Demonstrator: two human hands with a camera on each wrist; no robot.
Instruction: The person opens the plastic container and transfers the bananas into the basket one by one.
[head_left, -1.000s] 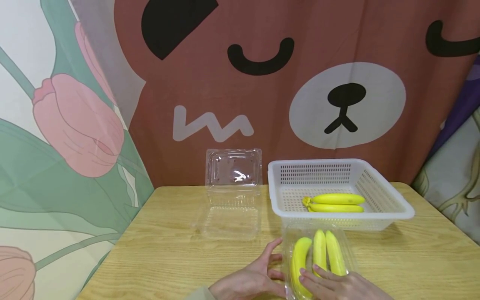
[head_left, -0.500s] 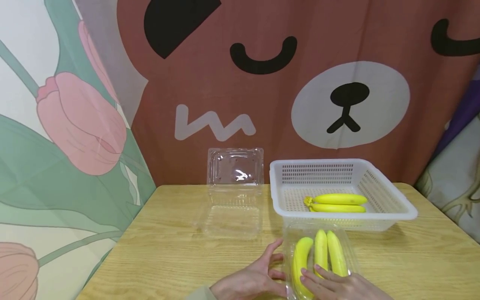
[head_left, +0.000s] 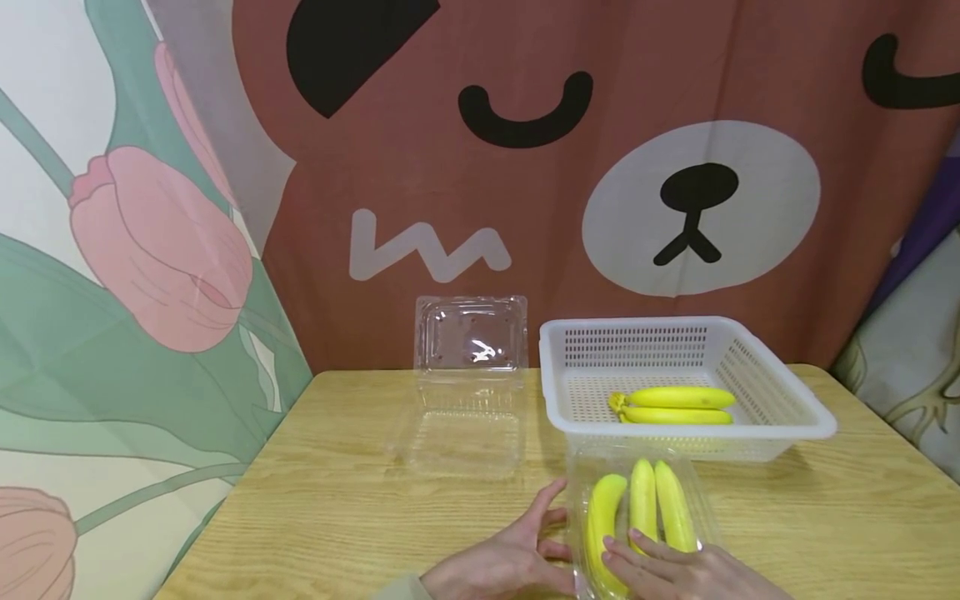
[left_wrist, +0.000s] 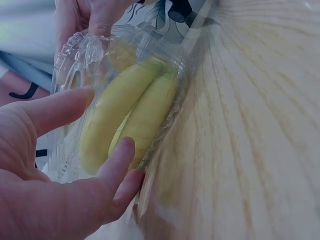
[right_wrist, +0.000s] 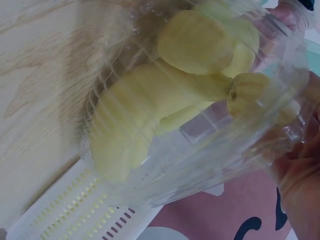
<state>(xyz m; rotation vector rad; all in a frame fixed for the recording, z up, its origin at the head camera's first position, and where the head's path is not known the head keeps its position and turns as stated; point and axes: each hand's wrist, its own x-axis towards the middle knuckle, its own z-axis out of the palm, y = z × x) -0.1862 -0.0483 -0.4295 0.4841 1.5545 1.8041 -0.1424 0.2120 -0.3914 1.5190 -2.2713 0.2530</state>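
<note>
A clear plastic clamshell box with several yellow bananas inside lies closed on the table's near side. My left hand is at its left side, thumb and fingers spread. In the left wrist view, the fingertips rest against the clear wall, with bananas just behind it. My right hand lies over the near end of the lid, its fingers extended across the top. The right wrist view shows the box's ribbed wall and banana ends through it, with part of the right hand at the edge.
Behind the box stands a white perforated basket holding a pair of bananas. To its left, another clear clamshell sits with its lid raised. A bear-print curtain hangs beyond the wooden table.
The head view shifts slightly at first. Both hands keep almost the same place on the box, and the bananas inside stay put.
</note>
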